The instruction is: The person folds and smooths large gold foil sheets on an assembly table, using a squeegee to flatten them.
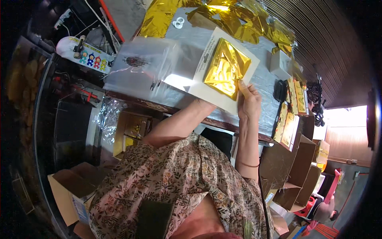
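Observation:
Over the table's front part I hold a white backing card [223, 101] with a folded gold foil packet [227, 67] lying flat on its face. The card is tilted, with a hang hole along its left side. My right hand [250, 101] is closed on the card's right edge, thumb in front at the foil's corner. My left hand [204, 105] reaches behind the card's lower edge; its fingers are hidden there. Just left of the card lies a stack of clear plastic sleeves [139, 67], with bright glare where it meets the card.
Shiny gold foil sheets [238, 26] cover the table's far side, near some white rings [178, 22]. At right are a white box [280, 63], a black object [280, 91] and upright printed packs [287, 127]. Cardboard boxes [296, 171] stand right; another person [324, 211] is beyond.

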`<action>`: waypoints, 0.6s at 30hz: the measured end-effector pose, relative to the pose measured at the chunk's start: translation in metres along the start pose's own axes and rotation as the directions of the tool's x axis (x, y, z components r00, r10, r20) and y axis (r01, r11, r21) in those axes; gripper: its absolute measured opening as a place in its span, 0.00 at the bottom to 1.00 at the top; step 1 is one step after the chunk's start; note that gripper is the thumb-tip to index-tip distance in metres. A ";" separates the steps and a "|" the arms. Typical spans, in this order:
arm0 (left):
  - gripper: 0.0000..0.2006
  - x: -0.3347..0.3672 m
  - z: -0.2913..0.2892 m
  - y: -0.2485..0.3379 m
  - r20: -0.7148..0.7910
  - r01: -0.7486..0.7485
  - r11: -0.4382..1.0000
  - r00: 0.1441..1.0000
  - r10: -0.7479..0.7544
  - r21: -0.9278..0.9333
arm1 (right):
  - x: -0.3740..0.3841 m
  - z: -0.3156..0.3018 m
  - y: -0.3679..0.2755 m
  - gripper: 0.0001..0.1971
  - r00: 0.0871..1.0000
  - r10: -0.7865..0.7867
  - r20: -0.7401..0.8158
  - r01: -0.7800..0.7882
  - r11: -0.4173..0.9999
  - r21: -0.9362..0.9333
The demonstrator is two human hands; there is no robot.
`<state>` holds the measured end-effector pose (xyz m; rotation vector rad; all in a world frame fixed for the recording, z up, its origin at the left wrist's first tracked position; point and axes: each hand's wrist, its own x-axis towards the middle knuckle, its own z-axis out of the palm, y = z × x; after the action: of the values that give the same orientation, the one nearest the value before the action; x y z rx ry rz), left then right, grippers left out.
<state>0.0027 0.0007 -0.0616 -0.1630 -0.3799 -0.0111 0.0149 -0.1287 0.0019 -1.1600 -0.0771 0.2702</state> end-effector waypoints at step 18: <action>0.21 -0.013 -0.010 -0.022 -0.154 0.088 0.282 0.963 0.221 0.955 | -0.007 0.023 0.011 0.16 0.987 0.161 -0.010 -0.158 0.977 0.145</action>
<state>-0.0069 -0.0231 -0.0719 1.0835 -0.0472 0.2939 0.0015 -0.1054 0.0016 -1.0269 0.0546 0.3988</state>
